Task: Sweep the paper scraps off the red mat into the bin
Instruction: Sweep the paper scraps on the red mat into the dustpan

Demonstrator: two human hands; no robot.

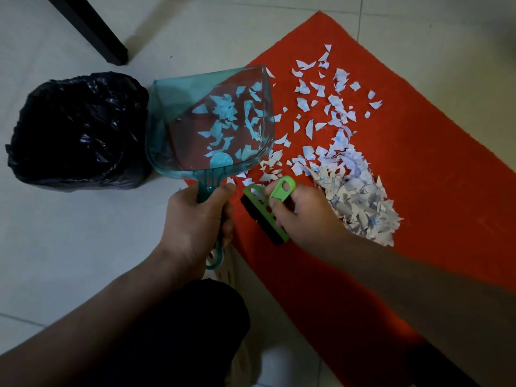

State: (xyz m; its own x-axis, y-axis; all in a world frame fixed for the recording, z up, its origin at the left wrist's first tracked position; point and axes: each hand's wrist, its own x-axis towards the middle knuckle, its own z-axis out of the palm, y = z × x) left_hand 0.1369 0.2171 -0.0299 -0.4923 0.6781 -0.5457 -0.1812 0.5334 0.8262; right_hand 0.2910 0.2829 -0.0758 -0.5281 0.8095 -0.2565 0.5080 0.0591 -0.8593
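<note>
The work is mid-sweep: the left hand [199, 219] grips the handle of a clear teal dustpan [212, 121] at centre frame, its pan over the near-left edge of the red mat [418, 152] with some paper scraps [354, 188] seemingly already in it, while the right hand [301, 216] holds a small green brush [268, 210] by its looped handle, bristles down on the mat. Most scraps lie scattered and heaped right of centre — so the next move calls for brushing that heap leftward into the pan's mouth, then tipping it into the black-lined bin [78, 129] at left.

Single head-worn view, looking steeply down, close over the floor [69, 247] — corners seemingly wide-angle-bent
</note>
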